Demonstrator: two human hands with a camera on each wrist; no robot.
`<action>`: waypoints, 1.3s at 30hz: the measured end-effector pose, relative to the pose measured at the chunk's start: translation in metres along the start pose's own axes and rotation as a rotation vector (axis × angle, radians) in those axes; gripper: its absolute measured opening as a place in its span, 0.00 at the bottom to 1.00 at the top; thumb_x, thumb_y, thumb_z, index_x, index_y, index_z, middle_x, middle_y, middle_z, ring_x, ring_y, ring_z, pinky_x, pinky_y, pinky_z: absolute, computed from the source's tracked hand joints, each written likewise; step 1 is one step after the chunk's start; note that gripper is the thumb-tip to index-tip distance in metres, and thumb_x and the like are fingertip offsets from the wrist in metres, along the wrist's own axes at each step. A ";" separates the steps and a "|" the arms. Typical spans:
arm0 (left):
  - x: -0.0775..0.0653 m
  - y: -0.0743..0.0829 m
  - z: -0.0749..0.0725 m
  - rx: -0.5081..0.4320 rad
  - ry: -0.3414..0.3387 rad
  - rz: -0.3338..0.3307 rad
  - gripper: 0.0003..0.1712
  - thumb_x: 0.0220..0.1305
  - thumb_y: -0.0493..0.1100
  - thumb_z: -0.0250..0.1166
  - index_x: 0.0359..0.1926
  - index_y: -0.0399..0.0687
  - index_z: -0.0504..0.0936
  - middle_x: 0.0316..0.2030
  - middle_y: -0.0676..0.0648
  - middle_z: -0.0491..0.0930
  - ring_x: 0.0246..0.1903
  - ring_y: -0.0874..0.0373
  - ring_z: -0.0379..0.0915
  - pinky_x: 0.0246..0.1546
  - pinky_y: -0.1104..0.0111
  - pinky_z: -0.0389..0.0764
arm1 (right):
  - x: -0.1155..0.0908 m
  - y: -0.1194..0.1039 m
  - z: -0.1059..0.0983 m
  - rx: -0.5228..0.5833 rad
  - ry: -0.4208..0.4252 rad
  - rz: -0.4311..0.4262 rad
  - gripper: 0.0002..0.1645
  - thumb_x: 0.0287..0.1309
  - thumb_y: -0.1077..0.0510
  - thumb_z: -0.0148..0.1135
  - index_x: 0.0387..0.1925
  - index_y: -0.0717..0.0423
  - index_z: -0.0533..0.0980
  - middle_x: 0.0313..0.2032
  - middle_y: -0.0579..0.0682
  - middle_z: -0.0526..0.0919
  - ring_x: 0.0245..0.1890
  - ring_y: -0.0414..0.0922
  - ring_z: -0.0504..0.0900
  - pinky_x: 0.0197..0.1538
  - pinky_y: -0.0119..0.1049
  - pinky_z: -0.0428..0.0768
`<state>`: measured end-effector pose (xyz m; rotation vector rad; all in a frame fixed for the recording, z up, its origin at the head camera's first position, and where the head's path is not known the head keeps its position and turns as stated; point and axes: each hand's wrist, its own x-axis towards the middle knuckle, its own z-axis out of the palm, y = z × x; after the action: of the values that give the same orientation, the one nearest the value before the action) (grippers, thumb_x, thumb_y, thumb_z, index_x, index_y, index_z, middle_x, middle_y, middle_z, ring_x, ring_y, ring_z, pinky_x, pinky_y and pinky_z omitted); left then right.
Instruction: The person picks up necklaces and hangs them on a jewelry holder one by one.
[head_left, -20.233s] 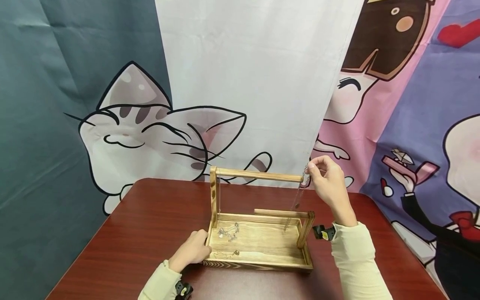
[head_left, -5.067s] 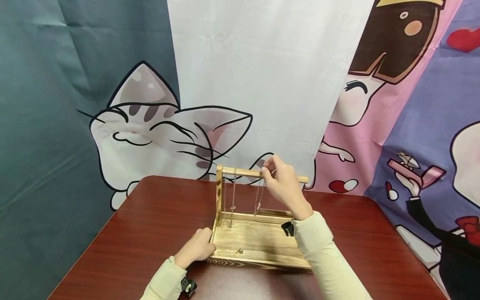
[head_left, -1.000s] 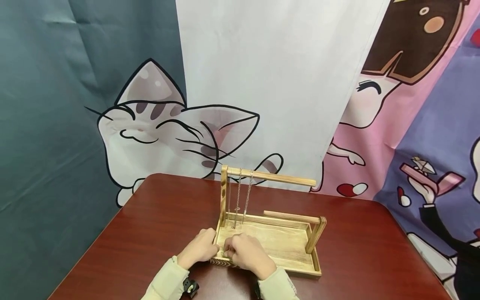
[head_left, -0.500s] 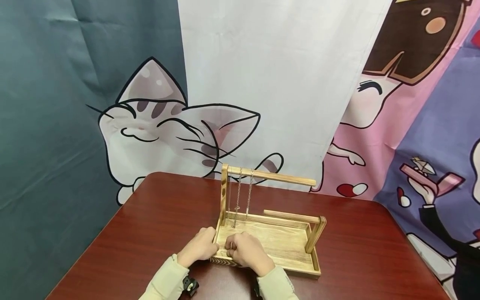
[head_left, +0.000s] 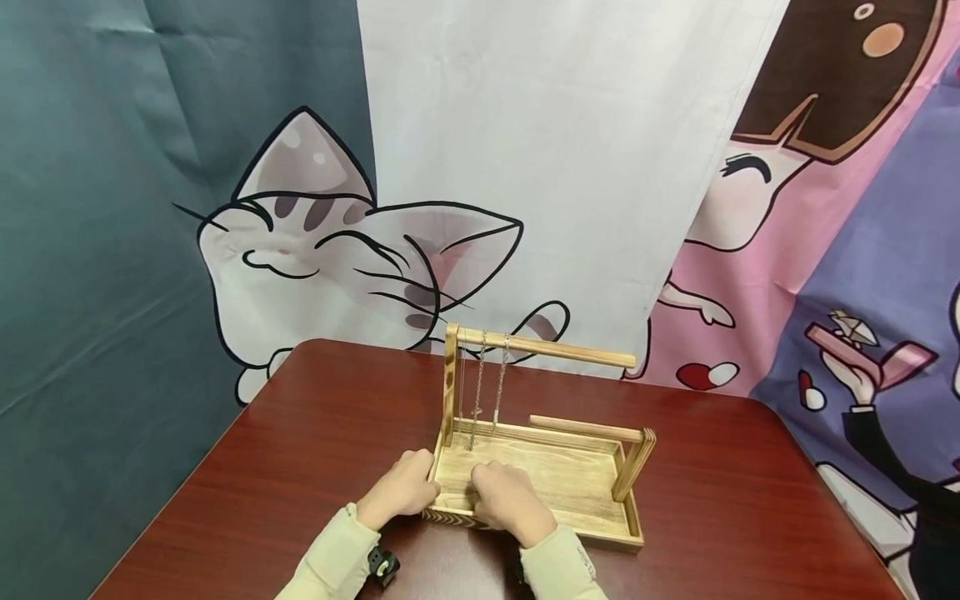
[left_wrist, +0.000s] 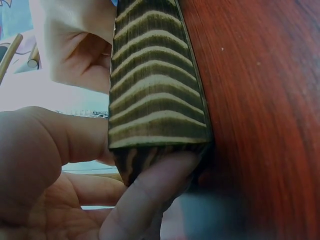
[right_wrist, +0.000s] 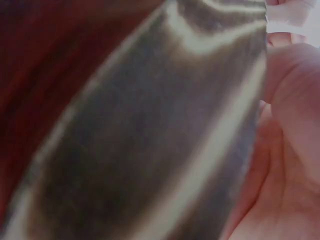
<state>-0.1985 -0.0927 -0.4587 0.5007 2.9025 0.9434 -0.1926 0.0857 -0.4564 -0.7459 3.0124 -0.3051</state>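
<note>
A wooden jewelry stand [head_left: 547,479] has a shallow tray and two bars on posts. My left hand [head_left: 405,485] grips the tray's front left corner; in the left wrist view the fingers [left_wrist: 155,187] wrap its dark-grained end. My right hand [head_left: 510,500] is low over the tray's front, fingers curled downward, with their tips hidden. I cannot tell whether they hold the fine gold necklace seen there earlier. From the upper bar [head_left: 570,350] hang a thin necklace [head_left: 461,383], a chain necklace with a small pendant [head_left: 476,411] and another chain necklace [head_left: 500,383].
The stand rests on a red-brown table [head_left: 300,450]. A lower bar [head_left: 585,428] runs inward from the short right post [head_left: 633,467]. Behind the table hangs a printed cartoon curtain [head_left: 555,167]. The dark front wall [right_wrist: 150,120] of the tray fills much of the right wrist view.
Since 20 seconds ago, two chain necklaces have come to hang on the upper bar. My right hand has lowered to the tray's front and just shifted slightly right. My left hand keeps its grip.
</note>
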 end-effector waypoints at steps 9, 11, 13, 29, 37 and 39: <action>-0.001 0.001 0.000 0.007 -0.014 -0.014 0.08 0.41 0.33 0.57 0.17 0.45 0.65 0.16 0.51 0.61 0.17 0.57 0.59 0.17 0.67 0.64 | -0.003 0.004 -0.007 -0.024 -0.045 0.002 0.15 0.34 0.64 0.61 0.10 0.44 0.65 0.16 0.42 0.69 0.16 0.42 0.65 0.20 0.36 0.65; -0.001 0.001 0.000 0.012 -0.016 -0.016 0.08 0.41 0.33 0.56 0.17 0.45 0.65 0.16 0.51 0.60 0.17 0.57 0.59 0.17 0.67 0.64 | -0.003 0.006 -0.008 -0.016 -0.057 0.000 0.15 0.34 0.64 0.60 0.10 0.45 0.65 0.17 0.42 0.69 0.16 0.42 0.65 0.21 0.36 0.65; -0.001 0.000 0.000 0.013 -0.021 -0.024 0.08 0.42 0.33 0.56 0.17 0.45 0.65 0.16 0.51 0.59 0.17 0.57 0.58 0.18 0.67 0.64 | -0.003 0.007 -0.009 -0.003 -0.069 -0.009 0.13 0.35 0.64 0.58 0.10 0.45 0.66 0.17 0.42 0.69 0.17 0.41 0.65 0.21 0.36 0.66; -0.001 0.001 0.000 -0.008 -0.025 -0.012 0.09 0.43 0.32 0.56 0.17 0.45 0.64 0.16 0.51 0.59 0.17 0.58 0.58 0.17 0.68 0.64 | -0.005 0.031 -0.026 0.233 -0.015 -0.085 0.05 0.52 0.59 0.57 0.23 0.47 0.73 0.19 0.36 0.69 0.19 0.34 0.66 0.25 0.29 0.68; -0.001 0.002 -0.001 -0.020 -0.039 -0.020 0.08 0.43 0.32 0.55 0.17 0.45 0.65 0.16 0.51 0.59 0.16 0.58 0.57 0.17 0.68 0.64 | -0.005 0.038 -0.035 0.414 0.060 -0.132 0.04 0.54 0.64 0.53 0.27 0.54 0.72 0.21 0.41 0.71 0.19 0.33 0.67 0.23 0.27 0.71; -0.001 0.002 -0.001 -0.018 -0.039 -0.018 0.08 0.43 0.31 0.55 0.17 0.45 0.65 0.16 0.51 0.59 0.16 0.58 0.57 0.17 0.68 0.64 | -0.004 0.039 -0.036 0.455 0.071 -0.157 0.03 0.55 0.64 0.53 0.28 0.55 0.72 0.22 0.42 0.73 0.20 0.34 0.69 0.24 0.27 0.72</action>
<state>-0.1970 -0.0924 -0.4567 0.4860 2.8565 0.9463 -0.2096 0.1283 -0.4291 -0.9328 2.7768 -0.9961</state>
